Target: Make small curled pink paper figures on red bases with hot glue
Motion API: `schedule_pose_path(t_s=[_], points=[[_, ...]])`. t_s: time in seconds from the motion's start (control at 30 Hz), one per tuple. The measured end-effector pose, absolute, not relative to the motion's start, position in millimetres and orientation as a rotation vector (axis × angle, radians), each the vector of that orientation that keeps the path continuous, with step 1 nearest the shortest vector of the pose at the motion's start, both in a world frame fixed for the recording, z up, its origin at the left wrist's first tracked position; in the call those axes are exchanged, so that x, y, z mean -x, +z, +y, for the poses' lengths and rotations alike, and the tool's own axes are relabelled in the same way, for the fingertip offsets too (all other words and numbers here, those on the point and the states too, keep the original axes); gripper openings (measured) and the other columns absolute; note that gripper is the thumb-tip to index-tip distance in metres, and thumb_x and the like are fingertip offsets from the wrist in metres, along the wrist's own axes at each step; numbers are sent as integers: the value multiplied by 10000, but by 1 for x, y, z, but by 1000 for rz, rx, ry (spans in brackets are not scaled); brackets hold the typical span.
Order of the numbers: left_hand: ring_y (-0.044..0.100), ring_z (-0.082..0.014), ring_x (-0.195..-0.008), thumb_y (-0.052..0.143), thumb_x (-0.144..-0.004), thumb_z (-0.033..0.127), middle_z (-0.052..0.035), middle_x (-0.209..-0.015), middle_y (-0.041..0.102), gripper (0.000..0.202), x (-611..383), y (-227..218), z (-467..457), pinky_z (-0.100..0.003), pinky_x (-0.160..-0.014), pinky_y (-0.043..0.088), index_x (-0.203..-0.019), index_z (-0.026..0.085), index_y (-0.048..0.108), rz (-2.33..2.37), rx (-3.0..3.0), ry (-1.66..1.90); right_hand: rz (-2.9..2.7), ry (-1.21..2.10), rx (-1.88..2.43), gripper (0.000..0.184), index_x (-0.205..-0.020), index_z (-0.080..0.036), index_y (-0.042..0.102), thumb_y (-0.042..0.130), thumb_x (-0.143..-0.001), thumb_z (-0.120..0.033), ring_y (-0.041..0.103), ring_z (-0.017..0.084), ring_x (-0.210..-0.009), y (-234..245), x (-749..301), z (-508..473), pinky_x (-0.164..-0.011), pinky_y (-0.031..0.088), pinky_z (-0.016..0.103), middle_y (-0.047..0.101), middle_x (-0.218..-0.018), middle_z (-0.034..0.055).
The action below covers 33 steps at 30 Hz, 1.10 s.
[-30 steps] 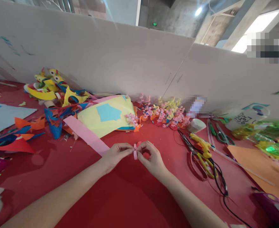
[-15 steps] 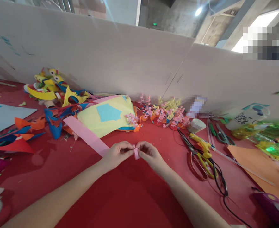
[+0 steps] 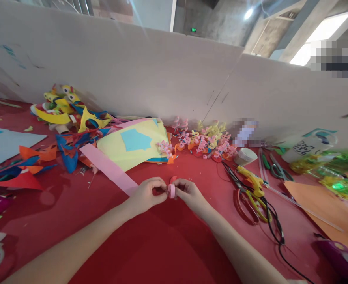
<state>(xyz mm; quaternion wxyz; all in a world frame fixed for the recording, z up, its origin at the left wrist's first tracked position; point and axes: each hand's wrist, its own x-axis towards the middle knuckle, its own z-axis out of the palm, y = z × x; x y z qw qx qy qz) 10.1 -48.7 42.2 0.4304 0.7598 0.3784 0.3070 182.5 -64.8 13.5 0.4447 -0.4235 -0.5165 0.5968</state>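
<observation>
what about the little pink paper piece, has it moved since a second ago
No. The pink paper piece stays pinched between the left hand and right hand, still just right of the near end of the long pink strip.

Both forearms reach forward and angle inward, so the left hand (image 3: pixel 146 195) and right hand (image 3: pixel 191 194) meet fingertip to fingertip, each with thumb and fingers curled into a tight pinch, knuckles up.

We catch dark lettering on the white container (image 3: pixel 307 145) far right, too skewed for us to read; the green ceiling sign (image 3: pixel 193 30) is too small to make out
</observation>
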Motion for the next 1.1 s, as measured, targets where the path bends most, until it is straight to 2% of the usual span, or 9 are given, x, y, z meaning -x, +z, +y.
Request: schedule_pose_path(t_s=[0.17,0.37,0.5,0.57,0.63,0.73,0.93,1.1], points=[[561,-136,-695,564,-725,162,-12,-748,584,58,-11,43,-50,-256,-683,454,-678,170,596,908,-1912,780,-1223,1518,1108,302,-618,-174,594,690,-673,-456,488,96,-540,18,-180,-67,-529,391,217,560,-584,-20],[581,-142,-734,555,-746,171,-21,-781,605,71,-10,45,-52,-259,-713,460,-704,171,612,808,-1882,701,-1192,1615,1279,360,-494,-163,550,654,-685,-451,367,50,-352,21,-182,-67,-352,274,182,443,-417,-55],[571,-136,-712,535,-743,157,-8,-761,610,80,-7,42,-47,-248,-677,447,-703,169,604,811,-1776,587,-1108,1588,1292,450,-453,-162,526,577,-729,-514,328,44,-309,22,-184,-67,-323,246,183,417,-366,-49],[559,-136,-692,548,-749,191,-1,-737,599,75,-6,39,-43,-249,-656,436,-697,168,597,875,-1767,587,-1149,1484,1203,397,-522,-156,576,594,-735,-491,396,55,-357,22,-184,-67,-369,324,187,481,-426,-33],[536,-132,-659,558,-752,225,11,-696,567,96,-5,37,-40,-248,-627,425,-680,167,582,936,-1786,610,-1258,1336,1106,246,-652,-163,629,659,-712,-400,523,89,-495,22,-182,-68,-498,437,207,580,-567,-6],[516,-127,-639,556,-751,224,19,-678,537,95,-5,37,-40,-247,-618,426,-673,171,567,965,-1844,654,-1412,1119,1070,118,-770,-191,647,686,-699,-277,607,138,-701,20,-180,-70,-677,496,259,635,-748,18],[553,-146,-687,561,-760,216,-11,-739,572,73,-6,42,-43,-269,-660,455,-704,178,588,969,-1982,717,-1580,980,1166,67,-775,-200,663,626,-741,-244,624,159,-678,16,-182,-70,-668,508,284,657,-739,29],[568,-160,-725,548,-798,223,-25,-775,585,95,-6,42,-43,-283,-683,462,-733,181,603,981,-2055,705,-1574,1019,1242,82,-742,-189,646,623,-726,-266,614,158,-652,13,-184,-67,-645,498,281,659,-713,26]])
